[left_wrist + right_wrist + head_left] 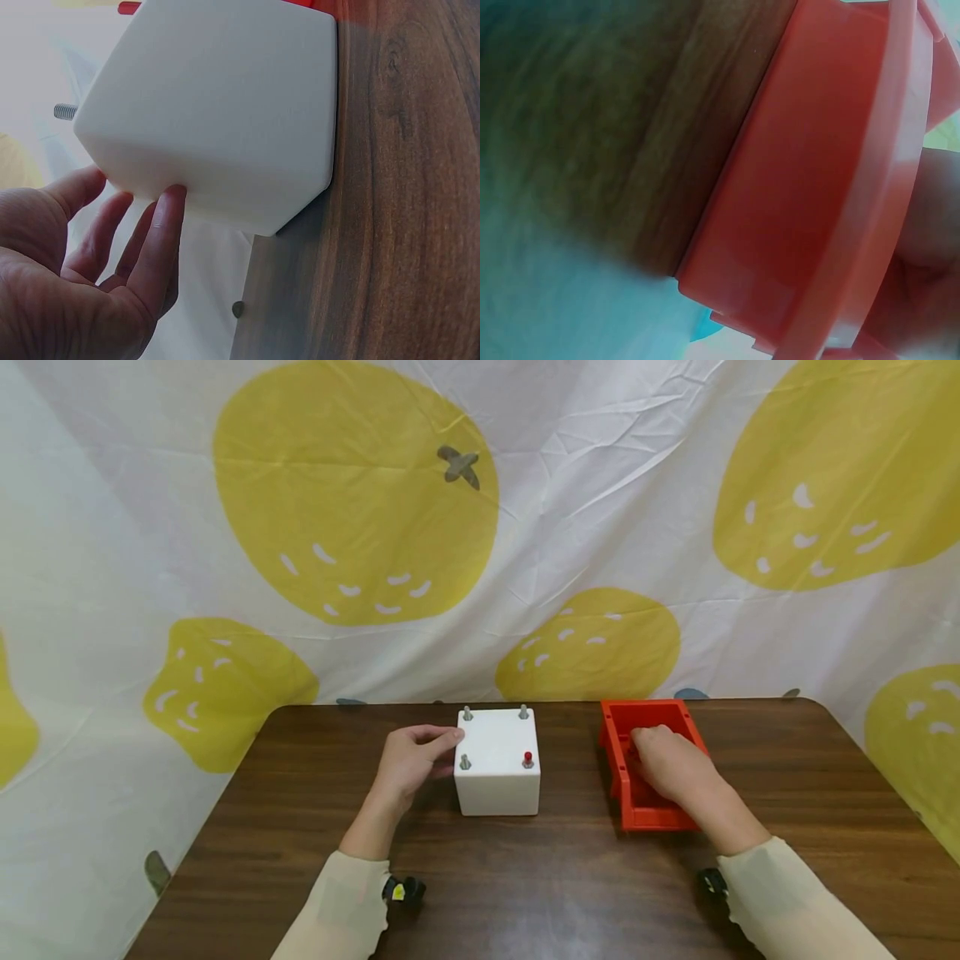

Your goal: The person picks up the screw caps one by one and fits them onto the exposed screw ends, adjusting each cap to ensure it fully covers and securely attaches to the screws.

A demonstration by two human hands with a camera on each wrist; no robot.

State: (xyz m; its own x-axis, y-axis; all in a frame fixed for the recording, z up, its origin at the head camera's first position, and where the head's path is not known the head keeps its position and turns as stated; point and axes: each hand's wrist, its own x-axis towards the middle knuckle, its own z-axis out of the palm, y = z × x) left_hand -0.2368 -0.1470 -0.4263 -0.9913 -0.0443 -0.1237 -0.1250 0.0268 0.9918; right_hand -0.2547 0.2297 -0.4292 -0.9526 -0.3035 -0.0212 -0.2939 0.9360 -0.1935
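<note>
A white box-shaped block (497, 743) stands on the table, with a threaded metal bolt rising near each top corner. On the front right bolt (528, 760) sits a small red cap. My left hand (411, 760) touches the block's left side; in the left wrist view its fingers (166, 232) are fairly straight, fingertips against the white face, thumb near the top edge. To the right, my right hand (671, 764) reaches down into a red plastic bin (624, 777). Its fingertips are hidden there, and what they touch cannot be seen.
The brown wooden table (525, 877) carries both block and bin, with a gap between them. Behind its back edge hangs a white cloth (585, 510) printed with yellow fruit. A dark wrist device (405, 890) shows at the left sleeve.
</note>
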